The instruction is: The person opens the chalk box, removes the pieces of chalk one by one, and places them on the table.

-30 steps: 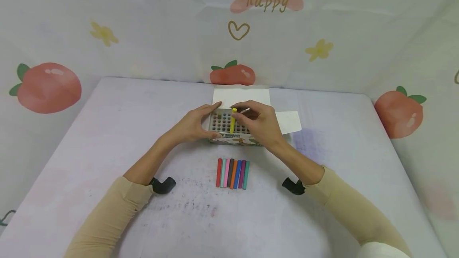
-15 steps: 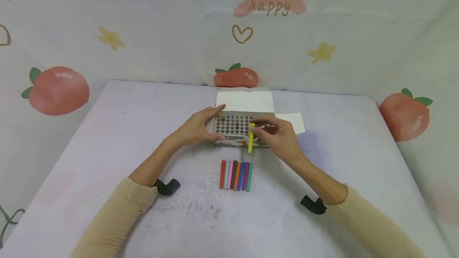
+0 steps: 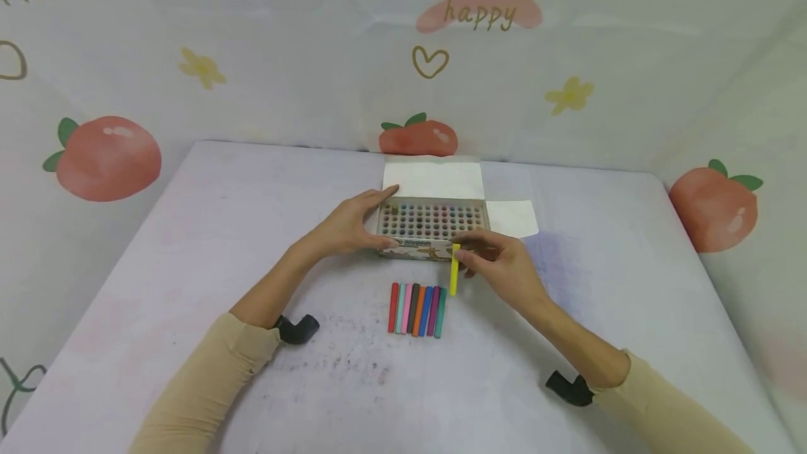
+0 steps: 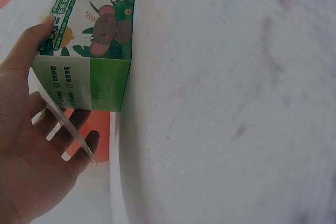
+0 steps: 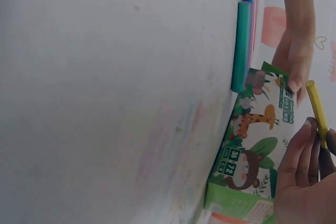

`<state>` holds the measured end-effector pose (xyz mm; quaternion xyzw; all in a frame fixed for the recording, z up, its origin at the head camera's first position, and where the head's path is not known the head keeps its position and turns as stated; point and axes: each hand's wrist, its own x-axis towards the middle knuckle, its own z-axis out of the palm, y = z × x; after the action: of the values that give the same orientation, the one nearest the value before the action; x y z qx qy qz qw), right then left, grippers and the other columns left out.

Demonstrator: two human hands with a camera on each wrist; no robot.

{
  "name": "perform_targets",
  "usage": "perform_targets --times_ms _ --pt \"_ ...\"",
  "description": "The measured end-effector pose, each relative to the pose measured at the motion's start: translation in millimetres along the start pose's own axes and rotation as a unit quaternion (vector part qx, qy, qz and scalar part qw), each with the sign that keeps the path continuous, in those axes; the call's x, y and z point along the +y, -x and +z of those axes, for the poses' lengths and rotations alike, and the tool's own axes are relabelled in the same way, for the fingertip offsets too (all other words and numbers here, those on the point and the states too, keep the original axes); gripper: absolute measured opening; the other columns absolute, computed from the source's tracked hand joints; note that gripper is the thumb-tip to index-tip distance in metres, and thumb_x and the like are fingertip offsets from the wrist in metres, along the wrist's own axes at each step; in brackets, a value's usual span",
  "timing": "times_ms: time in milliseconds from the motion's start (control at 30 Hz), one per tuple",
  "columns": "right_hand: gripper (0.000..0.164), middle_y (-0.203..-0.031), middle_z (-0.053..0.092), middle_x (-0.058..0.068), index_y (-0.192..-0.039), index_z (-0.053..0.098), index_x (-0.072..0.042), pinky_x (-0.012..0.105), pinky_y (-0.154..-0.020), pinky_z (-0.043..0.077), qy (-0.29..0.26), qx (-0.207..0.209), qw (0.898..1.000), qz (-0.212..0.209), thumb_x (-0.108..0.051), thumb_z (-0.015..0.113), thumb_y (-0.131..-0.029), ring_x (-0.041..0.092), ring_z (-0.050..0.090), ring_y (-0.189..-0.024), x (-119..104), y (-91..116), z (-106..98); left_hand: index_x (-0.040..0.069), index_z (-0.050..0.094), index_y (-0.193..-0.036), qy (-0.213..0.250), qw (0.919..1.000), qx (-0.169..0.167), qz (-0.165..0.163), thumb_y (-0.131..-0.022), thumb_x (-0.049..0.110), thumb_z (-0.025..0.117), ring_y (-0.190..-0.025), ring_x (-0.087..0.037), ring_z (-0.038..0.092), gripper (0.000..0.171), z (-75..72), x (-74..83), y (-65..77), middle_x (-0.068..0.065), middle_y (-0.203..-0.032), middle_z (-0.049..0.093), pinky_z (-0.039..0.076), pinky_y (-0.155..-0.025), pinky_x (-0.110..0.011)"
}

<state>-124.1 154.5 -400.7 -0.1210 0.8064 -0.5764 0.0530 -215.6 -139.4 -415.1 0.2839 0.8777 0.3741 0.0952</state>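
Note:
My right hand (image 3: 498, 261) pinches a yellow chalk stick (image 3: 454, 270) upright between thumb and fingers, just in front of the box's right half. In the right wrist view the yellow stick stands out from the fingertips. My left hand (image 3: 353, 223) grips the left end of the open chalk box (image 3: 422, 249), thumb on its front wall and index finger at the back corner. The box has animal pictures and an inner tray (image 3: 435, 219) of many small round holes, with coloured ends in some. A row of several chalk sticks (image 3: 418, 310) lies in front, red at left to teal at right.
The box's white lid (image 3: 435, 179) is folded back, and a white side flap (image 3: 513, 218) lies out to the right. Coloured smudges (image 3: 555, 265) mark the white tabletop. A printed cloth (image 3: 315, 54) hangs behind. A black strap-like piece (image 3: 299, 329) shows at each wrist.
My right hand has carried the yellow chalk stick from over the box's holes toward the front right, beside the row. My left hand stays on the box; the head view has shifted slightly.

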Motion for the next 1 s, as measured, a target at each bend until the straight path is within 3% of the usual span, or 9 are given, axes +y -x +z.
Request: perform_targets --times_ms 267,500,733,1000 --pt "0.027 -0.095 0.072 0.013 -0.114 0.070 0.002 0.040 -0.067 0.057 -0.005 -0.031 0.999 0.032 -0.012 0.072 -0.092 0.027 0.070 -0.076 13 14 4 0.022 0.029 -0.158 0.007 0.9999 -0.009 -0.008 -0.077 0.036 0.087 -0.133 -0.027 0.044 0.101 3.6 2.4 4.1 -0.009 -0.144 0.047 0.035 -0.109 -0.051" --pt "0.024 -0.096 0.073 0.012 -0.112 0.071 0.002 0.037 -0.065 0.057 -0.008 -0.054 0.995 0.089 -0.011 0.072 -0.091 0.026 0.070 -0.076 21 21 7 0.023 0.029 -0.158 0.003 0.9999 -0.011 -0.006 -0.078 0.037 0.086 -0.125 -0.024 0.048 0.100 3.6 4.4 1.5 -0.007 -0.139 0.050 0.037 -0.106 -0.049" --pt "0.023 -0.087 0.073 0.009 -0.109 0.072 0.001 0.033 -0.066 0.057 0.013 -0.077 0.987 0.139 -0.012 0.073 -0.090 0.022 0.070 -0.072 28 22 10 0.023 0.027 -0.159 -0.005 0.9998 -0.009 -0.014 -0.077 0.038 0.086 -0.128 -0.024 0.047 0.101 1.3 0.1 2.2 -0.007 -0.141 0.049 0.036 -0.108 -0.048" --pt "0.018 -0.088 0.075 0.010 -0.107 0.075 0.001 0.032 -0.066 0.058 0.022 -0.096 0.985 0.142 -0.009 0.070 -0.092 0.021 0.072 -0.074 29 18 12 0.023 0.027 -0.159 -0.002 0.9999 -0.007 -0.015 -0.078 0.037 0.086 -0.129 -0.024 0.046 0.101 -0.5 -1.5 0.6 -0.008 -0.144 0.047 0.035 -0.108 -0.049"
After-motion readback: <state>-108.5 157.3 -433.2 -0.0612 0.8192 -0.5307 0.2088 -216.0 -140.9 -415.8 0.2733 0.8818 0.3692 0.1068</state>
